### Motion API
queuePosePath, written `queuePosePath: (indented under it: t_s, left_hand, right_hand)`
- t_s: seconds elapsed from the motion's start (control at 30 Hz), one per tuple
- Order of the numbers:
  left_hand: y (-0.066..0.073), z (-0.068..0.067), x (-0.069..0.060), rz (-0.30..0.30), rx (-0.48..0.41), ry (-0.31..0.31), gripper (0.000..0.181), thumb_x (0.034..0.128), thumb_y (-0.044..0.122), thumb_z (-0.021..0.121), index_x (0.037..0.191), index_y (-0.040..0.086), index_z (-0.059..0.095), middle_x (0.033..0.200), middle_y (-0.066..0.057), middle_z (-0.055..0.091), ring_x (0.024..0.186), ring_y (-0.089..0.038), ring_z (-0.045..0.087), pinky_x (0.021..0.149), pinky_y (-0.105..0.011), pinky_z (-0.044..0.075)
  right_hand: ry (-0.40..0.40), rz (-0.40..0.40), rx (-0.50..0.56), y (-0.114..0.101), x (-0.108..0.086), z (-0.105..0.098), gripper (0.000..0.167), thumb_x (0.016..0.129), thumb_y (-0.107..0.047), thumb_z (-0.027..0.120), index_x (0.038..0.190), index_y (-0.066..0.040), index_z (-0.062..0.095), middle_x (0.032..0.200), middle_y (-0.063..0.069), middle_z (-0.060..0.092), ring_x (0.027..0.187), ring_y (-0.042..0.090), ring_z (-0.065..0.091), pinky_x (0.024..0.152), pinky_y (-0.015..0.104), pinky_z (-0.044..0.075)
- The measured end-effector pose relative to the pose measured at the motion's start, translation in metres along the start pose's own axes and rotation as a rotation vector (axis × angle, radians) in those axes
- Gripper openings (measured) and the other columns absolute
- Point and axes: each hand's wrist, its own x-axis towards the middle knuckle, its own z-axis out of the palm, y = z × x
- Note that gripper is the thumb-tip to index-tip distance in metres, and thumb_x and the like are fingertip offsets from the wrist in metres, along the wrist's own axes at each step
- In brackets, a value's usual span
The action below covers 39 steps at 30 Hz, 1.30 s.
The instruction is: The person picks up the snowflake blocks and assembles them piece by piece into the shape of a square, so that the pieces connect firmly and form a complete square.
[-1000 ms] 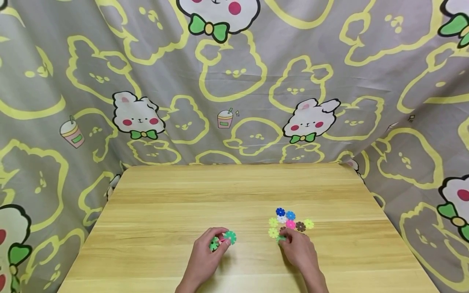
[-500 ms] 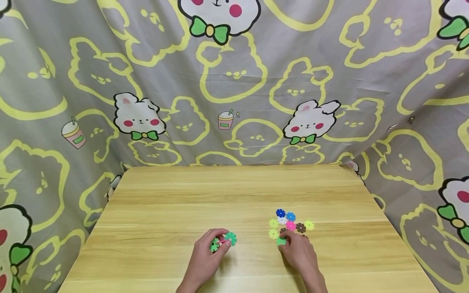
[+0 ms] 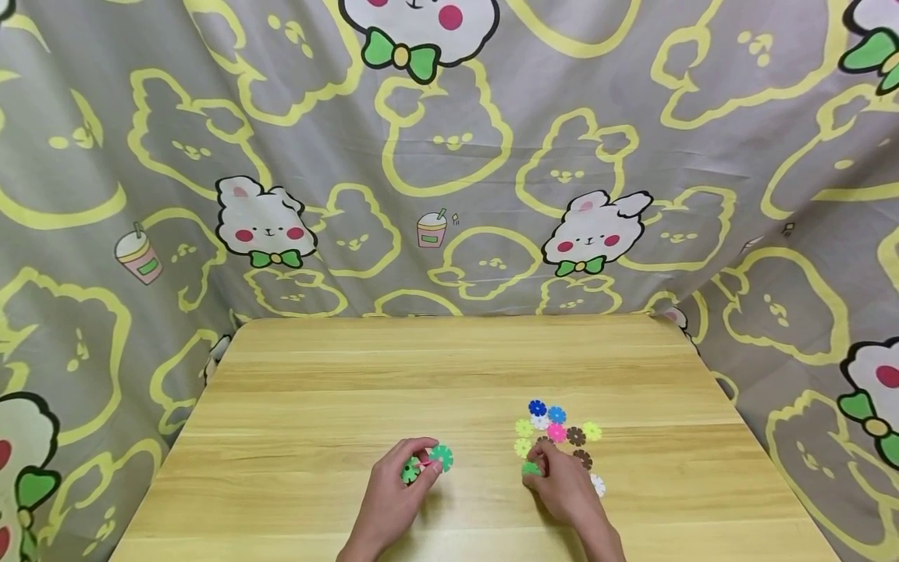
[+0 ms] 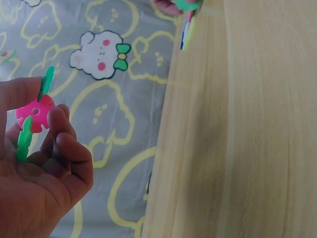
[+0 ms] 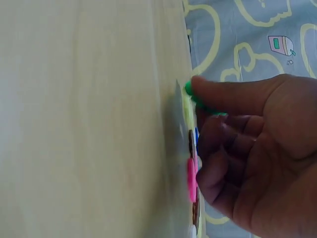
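Note:
My left hand (image 3: 392,485) grips a small joined piece of plastic snowflake discs. In the left wrist view, a pink snowflake disc (image 4: 33,112) sits between two green discs slotted onto it edge-on. Over on the right, my right hand (image 3: 570,482) pinches a green snowflake disc (image 3: 531,468) between thumb and fingers, at the near-left side of a group of loose discs. The right wrist view shows the thumb against this green disc's edge, while the fingers cover much of it. Part of a brown disc (image 3: 544,442) is hidden behind the right hand.
Loose discs lie around the right hand: dark blue (image 3: 537,407), light blue (image 3: 557,414), pink (image 3: 556,432), yellow (image 3: 523,447), brown (image 3: 576,435) and white (image 3: 598,485). The wooden table (image 3: 316,382) meets a patterned curtain (image 3: 485,156) at the back.
My right hand has picked up the green disc and shifted slightly left and toward me. A white disc now shows beside its wrist. My left hand has stayed almost still.

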Motion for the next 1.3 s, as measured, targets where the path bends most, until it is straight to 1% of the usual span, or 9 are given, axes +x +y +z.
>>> queuePosePath:
  t_s: [0.13,0.27,0.43,0.6,0.7,0.8,0.87,1.1,1.3]
  left_hand:
    - [0.0,0.0,0.0,0.001,-0.007,0.008,0.023,0.0865,0.03,0.073,0.109,0.026,0.069,0.088,0.016,0.059,0.08,-0.004,0.056,0.07,-0.02,0.048]
    - [-0.001,0.0,0.001,0.007,-0.013,0.018,0.021,0.086,0.028,0.073,0.106,0.029,0.07,0.088,0.016,0.06,0.08,-0.004,0.057,0.069,-0.019,0.048]
    - [0.0,0.001,0.001,0.02,-0.018,0.02,0.02,0.0856,0.028,0.074,0.104,0.033,0.069,0.086,0.015,0.059,0.078,-0.004,0.055,0.067,-0.019,0.047]
    - [0.002,0.001,0.001,0.015,-0.03,0.01,0.019,0.086,0.029,0.073,0.104,0.033,0.068,0.086,0.012,0.059,0.077,-0.004,0.054,0.066,-0.018,0.046]
    - [0.003,0.001,0.001,0.012,-0.039,0.005,0.018,0.0862,0.029,0.073,0.104,0.032,0.068,0.087,0.011,0.06,0.078,-0.004,0.054,0.066,-0.018,0.046]
    - [0.005,0.001,0.0,0.012,-0.046,0.003,0.018,0.0862,0.028,0.073,0.103,0.032,0.068,0.087,0.012,0.061,0.079,-0.004,0.055,0.068,-0.018,0.047]
    - [0.005,0.001,0.0,0.017,-0.044,0.003,0.017,0.0864,0.028,0.073,0.103,0.032,0.068,0.087,0.012,0.061,0.08,-0.004,0.055,0.069,-0.019,0.047]
    - [0.004,0.001,-0.001,0.018,-0.03,-0.027,0.017,0.0878,0.032,0.071,0.104,0.029,0.068,0.091,0.011,0.062,0.082,-0.004,0.056,0.071,-0.019,0.047]
    - [0.003,0.001,-0.001,0.015,-0.031,-0.027,0.017,0.0876,0.032,0.071,0.104,0.028,0.068,0.091,0.011,0.063,0.082,-0.004,0.057,0.072,-0.02,0.048]
  right_hand:
    - [0.015,-0.031,0.057,-0.007,0.0,0.002,0.017,0.08,-0.024,0.077,0.092,-0.023,0.066,0.074,-0.009,0.056,0.067,0.008,0.048,0.062,0.022,0.039]
    - [0.02,-0.038,0.111,-0.014,0.002,0.002,0.017,0.083,-0.027,0.075,0.098,-0.025,0.067,0.073,-0.009,0.055,0.063,0.006,0.046,0.057,0.021,0.037]
    - [0.038,-0.095,0.216,-0.022,0.004,0.001,0.014,0.086,-0.024,0.073,0.099,-0.025,0.069,0.067,-0.008,0.051,0.056,0.005,0.041,0.052,0.02,0.035]
    - [-0.013,-0.148,0.344,-0.032,0.004,0.0,0.012,0.091,-0.02,0.066,0.102,-0.021,0.069,0.069,-0.001,0.054,0.057,0.006,0.045,0.052,0.02,0.038]
    - [-0.055,-0.177,0.394,-0.039,0.002,-0.002,0.008,0.092,-0.02,0.065,0.1,-0.019,0.069,0.072,0.005,0.059,0.058,0.006,0.048,0.052,0.02,0.041]
    - [-0.063,-0.225,0.4,-0.047,-0.001,-0.002,0.005,0.091,-0.022,0.067,0.093,-0.018,0.069,0.073,0.004,0.062,0.06,0.005,0.051,0.054,0.02,0.045]
    - [-0.058,-0.266,0.398,-0.052,-0.003,-0.001,0.006,0.09,-0.025,0.069,0.089,-0.019,0.069,0.074,0.001,0.063,0.062,0.003,0.052,0.055,0.02,0.046]
    - [-0.034,-0.424,0.384,-0.065,-0.006,0.003,0.008,0.089,-0.033,0.068,0.089,-0.025,0.07,0.071,-0.01,0.06,0.061,0.0,0.049,0.054,0.019,0.045]
    - [-0.028,-0.457,0.369,-0.068,-0.007,0.006,0.007,0.09,-0.033,0.067,0.09,-0.026,0.069,0.073,-0.012,0.057,0.062,0.0,0.047,0.055,0.019,0.044]
